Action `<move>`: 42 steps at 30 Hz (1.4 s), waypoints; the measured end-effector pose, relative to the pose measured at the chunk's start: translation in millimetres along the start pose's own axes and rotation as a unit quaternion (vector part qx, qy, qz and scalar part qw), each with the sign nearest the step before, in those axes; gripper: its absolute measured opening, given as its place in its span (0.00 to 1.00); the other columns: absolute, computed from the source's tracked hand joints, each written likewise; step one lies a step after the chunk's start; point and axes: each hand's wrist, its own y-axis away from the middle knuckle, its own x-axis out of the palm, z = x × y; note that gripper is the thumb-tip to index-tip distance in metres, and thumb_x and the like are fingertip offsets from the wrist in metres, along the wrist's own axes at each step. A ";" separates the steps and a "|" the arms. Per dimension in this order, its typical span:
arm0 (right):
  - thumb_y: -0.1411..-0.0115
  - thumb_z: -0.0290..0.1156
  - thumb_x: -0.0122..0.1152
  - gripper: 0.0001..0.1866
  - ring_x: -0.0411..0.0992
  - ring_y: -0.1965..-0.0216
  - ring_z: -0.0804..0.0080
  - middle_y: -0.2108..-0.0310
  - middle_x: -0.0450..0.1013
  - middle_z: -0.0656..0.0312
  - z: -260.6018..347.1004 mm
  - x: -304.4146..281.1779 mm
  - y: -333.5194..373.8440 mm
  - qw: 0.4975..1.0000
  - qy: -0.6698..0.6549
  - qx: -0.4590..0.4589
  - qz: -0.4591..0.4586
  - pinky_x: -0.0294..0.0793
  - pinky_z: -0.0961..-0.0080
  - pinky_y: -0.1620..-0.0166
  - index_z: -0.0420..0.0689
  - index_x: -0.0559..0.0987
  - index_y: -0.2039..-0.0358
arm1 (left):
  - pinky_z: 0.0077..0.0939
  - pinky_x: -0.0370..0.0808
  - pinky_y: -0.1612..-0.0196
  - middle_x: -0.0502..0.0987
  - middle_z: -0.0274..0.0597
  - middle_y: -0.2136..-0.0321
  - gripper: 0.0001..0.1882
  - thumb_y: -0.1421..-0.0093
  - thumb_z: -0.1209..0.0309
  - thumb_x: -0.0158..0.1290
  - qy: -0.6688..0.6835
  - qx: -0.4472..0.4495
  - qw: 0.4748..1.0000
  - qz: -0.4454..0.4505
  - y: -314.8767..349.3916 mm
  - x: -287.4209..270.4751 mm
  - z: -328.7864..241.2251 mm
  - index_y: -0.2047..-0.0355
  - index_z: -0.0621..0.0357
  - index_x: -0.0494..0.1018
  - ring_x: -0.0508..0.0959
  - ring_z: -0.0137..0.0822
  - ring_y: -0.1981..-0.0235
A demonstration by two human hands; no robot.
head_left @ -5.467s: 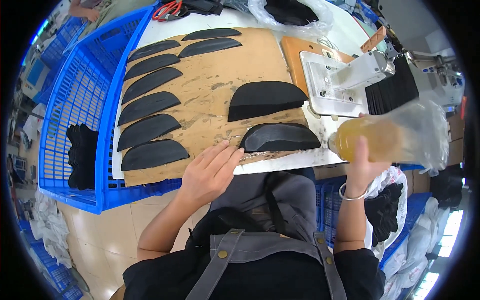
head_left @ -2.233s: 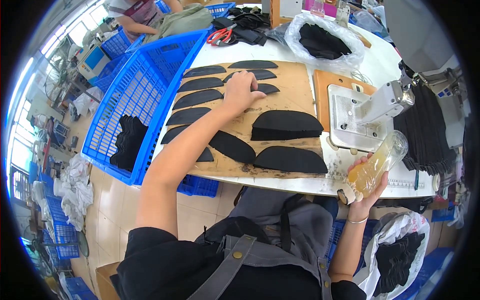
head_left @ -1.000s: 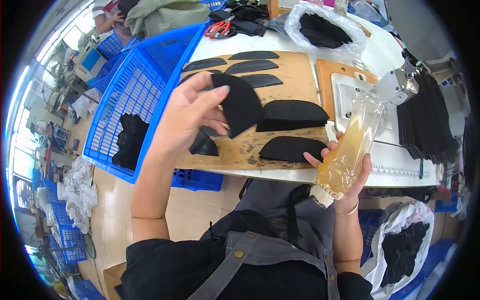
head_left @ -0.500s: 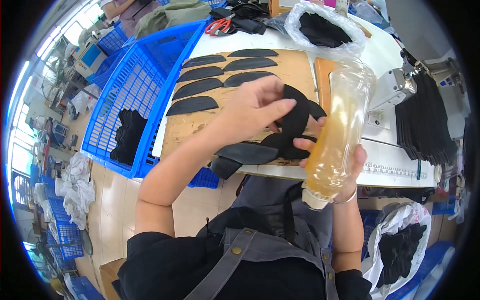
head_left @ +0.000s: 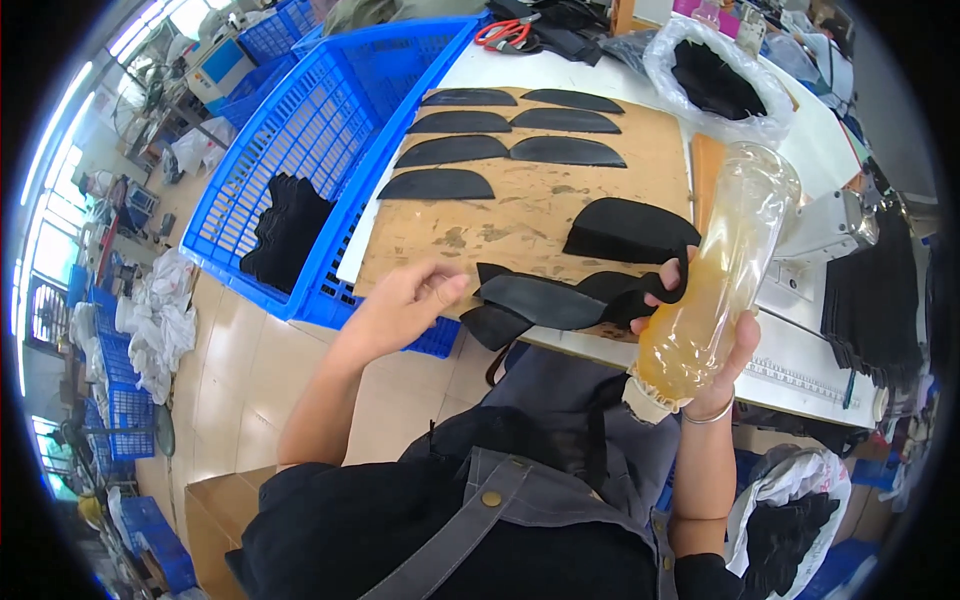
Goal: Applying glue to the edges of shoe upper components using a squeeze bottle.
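Note:
My right hand (head_left: 735, 350) is wrapped round a clear plastic bottle (head_left: 720, 260) of yellowish liquid, tilted with its pale capped end down towards me. Its fingertips also touch a curved black piece (head_left: 655, 290) beside the bottle. My left hand (head_left: 415, 305) hovers at the near left edge of the brown board (head_left: 400, 235), fingers loosely bent and nothing visible in them. Just right of it, overlapping black pieces (head_left: 545, 300) lie along the board's near edge, one hanging over. A stack of black half-oval pieces (head_left: 630, 228) sits on the board's right side.
Several black half-oval pieces (head_left: 455, 150) lie in two columns on the board. At left stands a blue crate (head_left: 330, 235) with black pieces inside. Red-handled scissors (head_left: 505, 35), a plastic bag (head_left: 770, 120) of black pieces and a sewing machine (head_left: 825, 225) surround the work surface.
My left hand has moved left and towards me, away from the black pieces near the bottle. The curved black piece beside my right hand has come down lower. The view has shifted somewhat.

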 end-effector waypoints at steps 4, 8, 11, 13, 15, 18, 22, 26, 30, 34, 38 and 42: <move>0.56 0.58 0.58 0.46 0.70 0.58 0.59 0.59 0.63 0.54 -2.2 0.0 1.3 1.000 0.011 -0.010 0.004 0.76 0.56 0.58 0.40 0.56 0.44 | 0.17 0.66 0.78 0.73 0.39 0.76 0.19 0.40 0.60 0.49 0.137 -0.055 0.988 0.054 3.2 12.8 -2.5 0.60 0.68 0.70 0.70 0.24 0.80; 0.56 0.58 0.58 0.46 0.72 0.58 0.59 0.60 0.64 0.54 -4.3 -1.2 2.0 1.000 0.016 -0.014 -0.001 0.77 0.56 0.58 0.40 0.57 0.44 | 0.14 0.61 0.83 0.72 0.36 0.78 0.18 0.40 0.62 0.49 0.127 -0.083 0.986 0.066 -0.6 16.6 -1.5 0.60 0.68 0.70 0.68 0.22 0.86; 0.56 0.57 0.58 0.45 0.72 0.59 0.58 0.61 0.64 0.54 -4.3 -1.8 2.2 1.000 0.012 -0.015 -0.003 0.77 0.56 0.58 0.40 0.57 0.45 | 0.13 0.60 0.84 0.72 0.34 0.80 0.16 0.40 0.62 0.50 0.160 -0.094 0.981 0.060 -2.0 21.2 1.5 0.64 0.66 0.71 0.67 0.21 0.87; 0.56 0.57 0.58 0.45 0.72 0.59 0.59 0.61 0.64 0.54 -4.6 0.6 2.8 1.000 0.014 -0.016 -0.011 0.77 0.56 0.58 0.40 0.58 0.45 | 0.13 0.59 0.85 0.72 0.34 0.80 0.15 0.40 0.62 0.50 0.190 -0.091 0.976 0.049 -3.1 23.4 4.5 0.66 0.64 0.71 0.66 0.21 0.87; 0.56 0.57 0.59 0.45 0.72 0.59 0.59 0.61 0.64 0.54 -4.5 0.1 2.8 1.000 0.017 -0.018 -0.020 0.77 0.57 0.58 0.40 0.58 0.45 | 0.12 0.60 0.85 0.72 0.34 0.80 0.13 0.40 0.62 0.50 0.203 -0.080 0.975 0.035 -4.5 24.6 5.1 0.69 0.63 0.70 0.65 0.19 0.86; 0.57 0.58 0.59 0.45 0.72 0.59 0.59 0.62 0.64 0.55 -3.9 -3.1 3.0 1.000 0.012 -0.019 -0.006 0.77 0.57 0.58 0.40 0.58 0.46 | 0.12 0.60 0.84 0.72 0.33 0.80 0.12 0.40 0.64 0.50 0.229 -0.060 0.971 0.018 -5.0 26.5 1.9 0.69 0.62 0.70 0.65 0.18 0.85; 0.57 0.58 0.60 0.45 0.72 0.58 0.59 0.63 0.64 0.55 -3.2 -2.1 3.7 0.999 0.015 -0.024 -0.017 0.77 0.57 0.58 0.40 0.58 0.46 | 0.11 0.61 0.84 0.72 0.32 0.80 0.11 0.40 0.65 0.50 0.211 -0.045 0.976 -0.006 -4.7 30.5 -1.4 0.69 0.61 0.69 0.65 0.17 0.84; 0.58 0.58 0.59 0.46 0.72 0.58 0.59 0.62 0.64 0.55 -4.0 -1.8 6.1 0.999 0.009 -0.019 -0.025 0.77 0.57 0.58 0.40 0.58 0.45 | 0.16 0.62 0.78 0.71 0.34 0.81 0.13 0.39 0.65 0.49 0.154 0.009 0.986 -0.067 -3.3 39.5 1.4 0.70 0.65 0.67 0.65 0.20 0.82; 0.57 0.58 0.59 0.46 0.72 0.58 0.59 0.62 0.64 0.55 -4.6 -5.4 6.3 1.000 0.009 -0.017 -0.020 0.77 0.58 0.58 0.41 0.57 0.45 | 0.18 0.62 0.77 0.69 0.36 0.83 0.11 0.39 0.67 0.49 0.036 0.052 0.987 -0.148 -4.8 50.8 2.2 0.70 0.65 0.67 0.64 0.21 0.81; 0.56 0.58 0.57 0.45 0.71 0.59 0.60 0.61 0.62 0.55 -1.2 -5.7 7.9 0.999 0.008 -0.033 -0.005 0.77 0.58 0.58 0.40 0.58 0.45 | 0.14 0.62 0.73 0.71 0.31 0.78 0.08 0.39 0.70 0.49 0.073 0.066 0.985 -0.141 -12.8 42.0 -0.2 0.69 0.63 0.67 0.67 0.19 0.76; 0.52 0.59 0.54 0.43 0.70 0.59 0.61 0.60 0.60 0.56 2.2 -4.4 9.4 0.998 0.000 -0.068 -0.006 0.78 0.58 0.59 0.39 0.57 0.45 | 0.12 0.62 0.73 0.71 0.31 0.79 0.08 0.39 0.69 0.49 0.116 0.095 0.973 -0.177 -36.9 12.9 1.5 0.68 0.62 0.68 0.67 0.17 0.76; 0.49 0.59 0.50 0.43 0.70 0.58 0.60 0.60 0.59 0.56 5.5 -15.7 13.0 0.994 -0.022 -0.103 0.010 0.78 0.59 0.60 0.39 0.56 0.44 | 0.12 0.59 0.82 0.70 0.29 0.82 0.11 0.39 0.63 0.48 0.206 0.013 0.963 -0.171 -50.2 -14.4 0.8 0.69 0.58 0.69 0.65 0.16 0.84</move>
